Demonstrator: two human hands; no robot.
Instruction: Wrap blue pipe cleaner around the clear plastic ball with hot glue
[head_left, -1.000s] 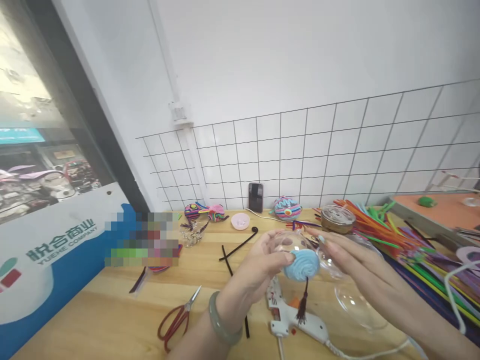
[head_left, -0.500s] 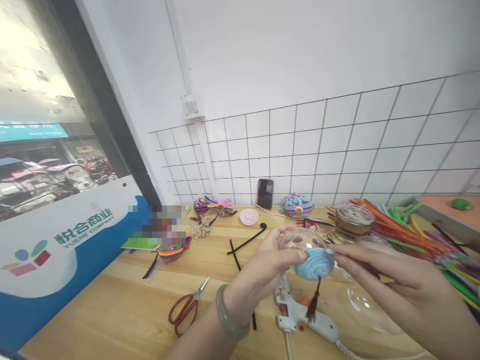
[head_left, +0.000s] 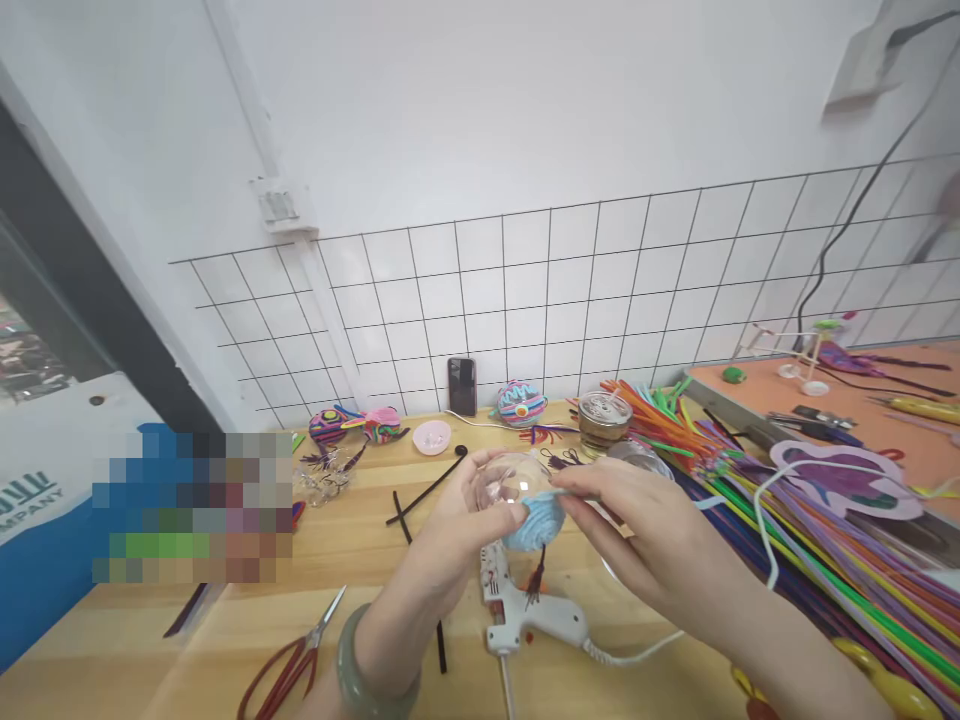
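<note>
My left hand (head_left: 454, 535) is closed around a clear plastic ball (head_left: 510, 468), its thumb pressing on a light blue pipe cleaner coil (head_left: 538, 528) that covers the ball's lower part. A dark tassel (head_left: 535, 582) hangs beneath the coil. My right hand (head_left: 637, 525) pinches the pale blue pipe cleaner end at the coil's right edge between thumb and fingertips. Below both hands a white hot glue gun (head_left: 544, 615) lies on the wooden table. Red-handled scissors (head_left: 292, 660) rest to the left of my left forearm.
Behind my hands stand a pink bowl (head_left: 432, 437), a phone (head_left: 462, 387), a striped ball (head_left: 520, 403) and a lidded glass jar (head_left: 604, 420). Bundles of coloured pipe cleaners (head_left: 832, 570) spread at the right. Black pipe cleaners (head_left: 427, 485) lie left of the ball.
The view has turned to the right, so the table things sit further left and more of the orange board shows. Both hands keep their hold on the ball and the blue pipe cleaner.
</note>
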